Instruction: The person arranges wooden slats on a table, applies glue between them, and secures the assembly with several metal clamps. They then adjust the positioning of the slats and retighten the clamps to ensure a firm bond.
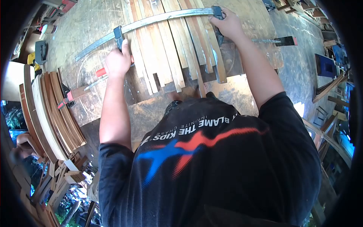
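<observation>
A long bar clamp (pixel 166 17) lies across a row of several wooden strips (pixel 164 49) set side by side, their near ends uneven. My left hand (pixel 118 61) is closed on the clamp's sliding jaw at the left edge of the strips, its thumb up along the dark jaw. A red handle (pixel 101 72) shows beside that hand. At the right edge, my right hand (pixel 230 25) grips the dark end jaw (pixel 217 15) of the same clamp. My right fingers are partly hidden behind the jaw.
The strips rest on a worn wooden workbench (pixel 94 41). Another clamp's black and red end (pixel 286 41) juts out at right; a red-tipped clamp part (pixel 64 100) is at left. Long boards (pixel 49 109) lean by the bench's left side. A person (pixel 26 145) is at far left.
</observation>
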### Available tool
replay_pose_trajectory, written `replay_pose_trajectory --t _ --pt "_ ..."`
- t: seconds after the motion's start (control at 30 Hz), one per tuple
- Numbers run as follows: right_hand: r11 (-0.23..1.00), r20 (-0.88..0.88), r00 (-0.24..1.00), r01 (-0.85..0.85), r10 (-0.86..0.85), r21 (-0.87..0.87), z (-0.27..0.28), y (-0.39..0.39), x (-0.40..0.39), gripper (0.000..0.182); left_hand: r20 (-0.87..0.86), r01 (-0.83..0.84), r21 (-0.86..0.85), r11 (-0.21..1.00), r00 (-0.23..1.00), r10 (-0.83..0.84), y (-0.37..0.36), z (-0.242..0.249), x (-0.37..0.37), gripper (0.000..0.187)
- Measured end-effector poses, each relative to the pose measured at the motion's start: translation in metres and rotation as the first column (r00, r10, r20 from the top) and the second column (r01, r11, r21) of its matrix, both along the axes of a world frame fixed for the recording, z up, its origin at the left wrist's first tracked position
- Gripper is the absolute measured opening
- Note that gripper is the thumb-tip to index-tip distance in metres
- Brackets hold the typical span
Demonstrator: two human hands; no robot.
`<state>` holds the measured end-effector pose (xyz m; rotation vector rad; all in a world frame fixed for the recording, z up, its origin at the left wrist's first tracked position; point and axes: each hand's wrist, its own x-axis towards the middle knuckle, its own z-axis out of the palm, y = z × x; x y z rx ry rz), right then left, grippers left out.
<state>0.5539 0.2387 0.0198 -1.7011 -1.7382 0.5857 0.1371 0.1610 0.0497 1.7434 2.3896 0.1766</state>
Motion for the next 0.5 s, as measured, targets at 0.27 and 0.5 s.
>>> replay_pose_trajectory --t 0.27,0.5 --pt "0.997 -0.157 0.985 0.077 -0.076 0.0 -0.017 -0.025 -0.015 0.065 0.063 -0.01 0.052 0.999 0.998 0.007 -0.024 -0.026 0.002 0.065" --pt "0.988 -0.435 0.895 0.039 -0.101 -0.15 -0.031 -0.012 -0.021 0.073 0.023 -0.056 0.071 0.996 0.998 0.055 -0.031 -0.029 0.011 0.06"
